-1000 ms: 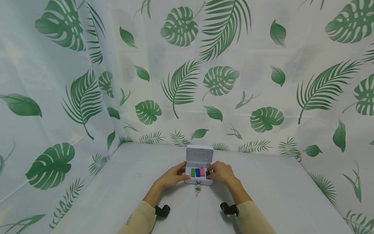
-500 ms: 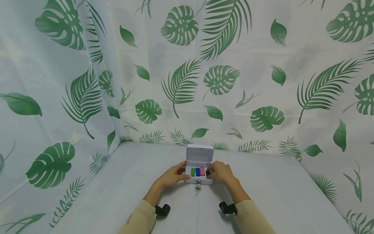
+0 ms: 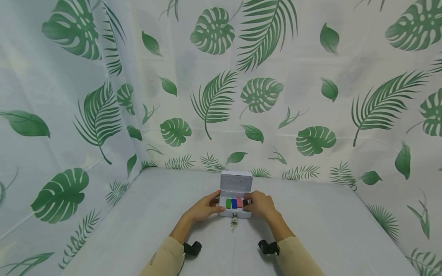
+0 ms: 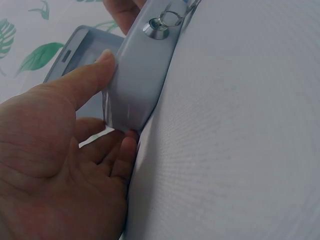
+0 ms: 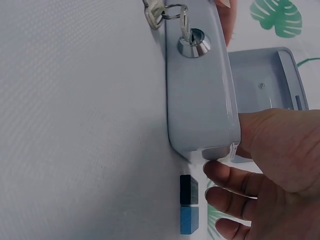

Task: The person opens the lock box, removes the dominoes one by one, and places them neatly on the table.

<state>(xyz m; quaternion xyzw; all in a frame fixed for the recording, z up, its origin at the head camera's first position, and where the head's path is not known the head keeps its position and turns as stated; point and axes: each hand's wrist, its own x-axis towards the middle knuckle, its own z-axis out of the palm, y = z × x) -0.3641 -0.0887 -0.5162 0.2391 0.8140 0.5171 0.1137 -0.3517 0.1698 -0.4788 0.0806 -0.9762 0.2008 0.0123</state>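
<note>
A small white cash box stands on the table with its lid raised. Green, blue and pink blocks lie side by side inside. My left hand grips the box's left end, thumb on the front wall and fingers along the side. My right hand holds the right end, thumb over the top rim and fingers curled by the corner. A black block and another blue block lie on the table beside that corner.
A key sits in the front lock with a ring of keys hanging onto the grey table. Leaf-print curtains close in the left, back and right sides. Black wrist cameras sit on both forearms.
My right hand has shifted slightly left over the box's right end, covering more of the pink block. The left hand and the box have stayed put.
</note>
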